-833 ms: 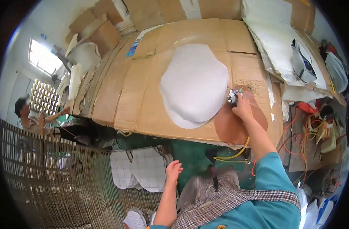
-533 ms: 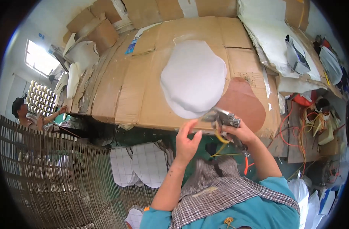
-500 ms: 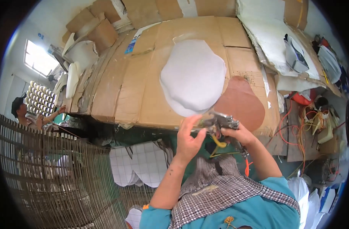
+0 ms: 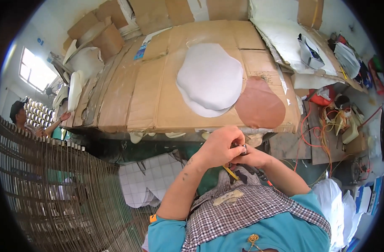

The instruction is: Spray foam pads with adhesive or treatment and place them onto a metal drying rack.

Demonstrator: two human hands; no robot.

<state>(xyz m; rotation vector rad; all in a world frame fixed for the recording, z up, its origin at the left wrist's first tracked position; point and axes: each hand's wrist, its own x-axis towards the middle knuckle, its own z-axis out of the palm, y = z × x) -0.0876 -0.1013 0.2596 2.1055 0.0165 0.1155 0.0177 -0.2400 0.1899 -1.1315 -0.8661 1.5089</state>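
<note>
In front of my apron, below the near edge of the cardboard-covered table (image 4: 145, 96), both my hands meet around a metal spray gun (image 4: 244, 148), which they mostly hide. My left hand (image 4: 222, 146) is closed with curled fingers on its upper end. From the right, my right hand (image 4: 256, 158) is wrapped around its body. A bit of orange hose and a yellow strip show beneath the hands. On the table lies a stack of pale grey, rounded sheets (image 4: 209, 77). A reddish-brown, rounded piece (image 4: 261, 105) lies to its right, near the front edge.
A wire rack (image 4: 53, 180) fills the left foreground, with white gridded sheets (image 4: 145, 178) beside it. Another person (image 4: 24, 119) is at the far left. Coiled orange hoses (image 4: 322, 126) and white bags (image 4: 328, 206) are at the right. An open box (image 4: 311, 52) sits on a side surface.
My hands have drawn the spray gun nearer my body. My left hand, its fingers apart before, has closed on it. The view has shifted slightly; the sheets stay put.
</note>
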